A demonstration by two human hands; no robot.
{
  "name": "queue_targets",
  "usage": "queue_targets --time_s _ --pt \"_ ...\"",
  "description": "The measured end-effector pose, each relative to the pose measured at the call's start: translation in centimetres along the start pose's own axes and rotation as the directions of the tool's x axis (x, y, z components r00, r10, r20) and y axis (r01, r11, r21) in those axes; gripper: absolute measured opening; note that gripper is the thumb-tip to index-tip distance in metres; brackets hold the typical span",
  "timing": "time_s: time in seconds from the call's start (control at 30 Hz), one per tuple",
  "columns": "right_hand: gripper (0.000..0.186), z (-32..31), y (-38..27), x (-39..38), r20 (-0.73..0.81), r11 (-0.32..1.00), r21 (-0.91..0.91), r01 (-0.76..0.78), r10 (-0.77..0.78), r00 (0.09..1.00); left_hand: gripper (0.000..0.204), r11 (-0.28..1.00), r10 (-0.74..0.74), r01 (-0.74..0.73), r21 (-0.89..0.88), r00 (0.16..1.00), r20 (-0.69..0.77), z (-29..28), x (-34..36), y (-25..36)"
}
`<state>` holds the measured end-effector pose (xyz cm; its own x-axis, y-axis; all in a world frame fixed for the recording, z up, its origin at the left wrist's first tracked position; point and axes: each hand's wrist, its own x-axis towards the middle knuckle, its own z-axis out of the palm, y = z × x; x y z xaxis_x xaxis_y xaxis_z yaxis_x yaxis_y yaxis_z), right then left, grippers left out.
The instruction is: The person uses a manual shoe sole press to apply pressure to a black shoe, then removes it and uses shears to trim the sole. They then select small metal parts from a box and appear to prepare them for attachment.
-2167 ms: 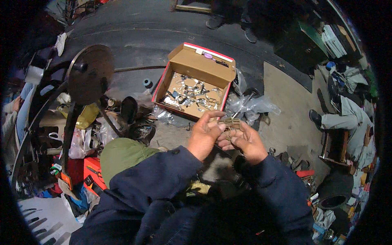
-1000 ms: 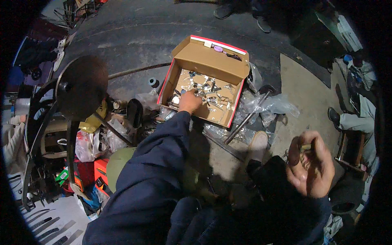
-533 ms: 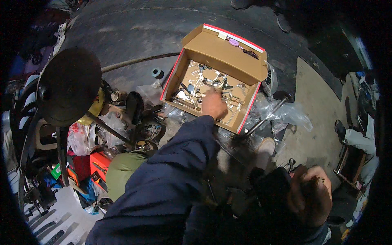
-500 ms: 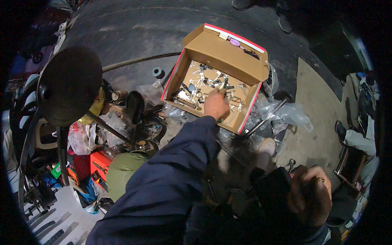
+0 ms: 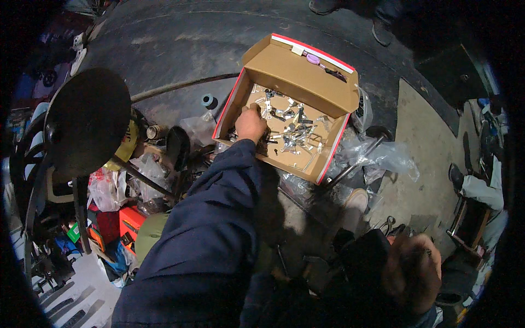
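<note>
A shallow cardboard box (image 5: 299,154) with red outer edges and its lid folded back lies on the floor. Many small metal and black parts (image 5: 295,131) are scattered over its bottom. My left hand (image 5: 251,124) reaches into the box's left side, its curled fingers down among the parts; what they grip is hidden. At the lower right, my right hand (image 5: 418,268) is held up with bent fingers drawn together, in shadow and blurred. Whatever it holds cannot be made out.
Clear plastic bags (image 5: 391,156) and a metal rod (image 5: 355,161) lie right of the box. Leftward are a dark round disc on a stand (image 5: 87,123), a blue spool (image 5: 208,100), more bags and an orange-red box (image 5: 131,221). Another person's shoes (image 5: 381,33) show at the top.
My left hand has moved left across the box, from the middle parts to the left side. The right hand stays low at the right, with its fingers shifting slightly.
</note>
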<state>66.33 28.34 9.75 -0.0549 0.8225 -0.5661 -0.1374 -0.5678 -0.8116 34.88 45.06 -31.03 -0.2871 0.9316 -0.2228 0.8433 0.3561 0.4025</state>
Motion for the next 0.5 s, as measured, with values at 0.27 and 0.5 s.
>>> queue_targets --time_s 0.27,0.5 --pt "0.041 -2.5 -0.4 0.4 0.323 0.978 0.064 -0.199 0.168 0.931 0.038 0.988 0.05 -0.051 0.148 0.999 0.01 0.4 0.1 -0.1" --pt "0.032 -2.3 -0.1 0.0 0.149 0.99 -0.084 -0.117 0.128 0.98 0.025 0.959 -0.07 0.008 -0.283 0.975 -0.209 1.2 3.0 -1.0"
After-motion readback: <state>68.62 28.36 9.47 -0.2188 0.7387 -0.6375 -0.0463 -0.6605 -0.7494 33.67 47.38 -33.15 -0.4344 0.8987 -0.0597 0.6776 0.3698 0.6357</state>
